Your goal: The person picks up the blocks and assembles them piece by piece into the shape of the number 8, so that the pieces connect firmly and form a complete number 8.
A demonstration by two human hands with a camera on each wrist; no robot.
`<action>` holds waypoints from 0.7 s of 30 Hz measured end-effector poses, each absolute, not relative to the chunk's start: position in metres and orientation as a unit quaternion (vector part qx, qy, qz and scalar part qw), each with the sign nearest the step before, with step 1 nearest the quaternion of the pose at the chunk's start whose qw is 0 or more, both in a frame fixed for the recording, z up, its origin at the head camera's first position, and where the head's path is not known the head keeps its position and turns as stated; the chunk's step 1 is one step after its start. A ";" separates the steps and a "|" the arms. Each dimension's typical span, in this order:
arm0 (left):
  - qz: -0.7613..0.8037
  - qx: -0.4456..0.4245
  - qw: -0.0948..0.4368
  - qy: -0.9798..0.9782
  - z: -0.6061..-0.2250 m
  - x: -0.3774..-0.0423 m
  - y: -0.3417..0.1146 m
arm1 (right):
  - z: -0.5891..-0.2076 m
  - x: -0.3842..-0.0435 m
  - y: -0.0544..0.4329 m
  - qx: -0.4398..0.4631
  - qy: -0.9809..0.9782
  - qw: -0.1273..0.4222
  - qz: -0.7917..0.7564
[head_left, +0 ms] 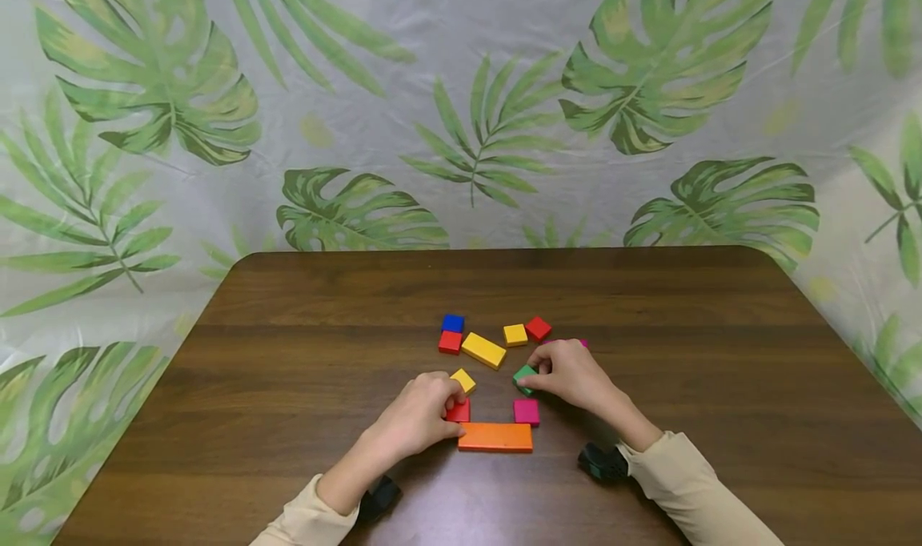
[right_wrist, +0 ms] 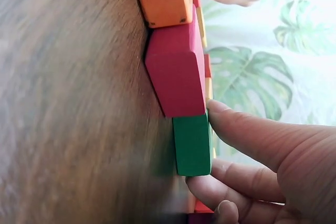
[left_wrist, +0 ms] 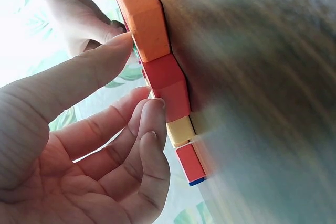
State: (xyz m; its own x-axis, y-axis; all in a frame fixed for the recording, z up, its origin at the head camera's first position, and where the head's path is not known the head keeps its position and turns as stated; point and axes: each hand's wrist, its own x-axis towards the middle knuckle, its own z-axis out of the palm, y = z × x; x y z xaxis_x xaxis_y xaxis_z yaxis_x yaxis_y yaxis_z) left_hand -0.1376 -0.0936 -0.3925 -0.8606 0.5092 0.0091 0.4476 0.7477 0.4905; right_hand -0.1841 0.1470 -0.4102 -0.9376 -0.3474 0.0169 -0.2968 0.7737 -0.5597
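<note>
My left hand (head_left: 418,414) is over a red block (head_left: 459,411). Its curled fingers touch that block, while the thumb tip lies at the left end of a long orange block (head_left: 495,437). In the left wrist view, the red block (left_wrist: 169,90) adjoins the orange block (left_wrist: 147,24). My right hand (head_left: 576,376) pinches a green block (head_left: 523,378) between thumb and fingers. The green block (right_wrist: 192,145) appears just beyond a magenta block (right_wrist: 176,69), which adjoins the orange block's right end. A yellow block (head_left: 463,380) lies turned at an angle behind the red one.
Farther back on the wooden table (head_left: 288,354) are a blue block (head_left: 453,323), another red block (head_left: 450,343), a long yellow block (head_left: 483,351), a small yellow block (head_left: 515,335) and a tilted red block (head_left: 538,328). A magenta piece (head_left: 583,343) is mostly hidden behind my right hand.
</note>
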 end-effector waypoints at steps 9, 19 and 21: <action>0.248 0.256 0.064 0.932 -0.392 -0.138 -0.094 | -0.410 -0.183 0.141 -0.180 0.941 0.044 -0.283; 0.245 0.259 0.062 0.932 -0.393 -0.138 -0.094 | -0.411 -0.182 0.139 -0.187 0.939 0.048 -0.284; 0.245 0.258 0.063 0.933 -0.393 -0.139 -0.094 | -0.411 -0.182 0.138 -0.186 0.939 0.049 -0.284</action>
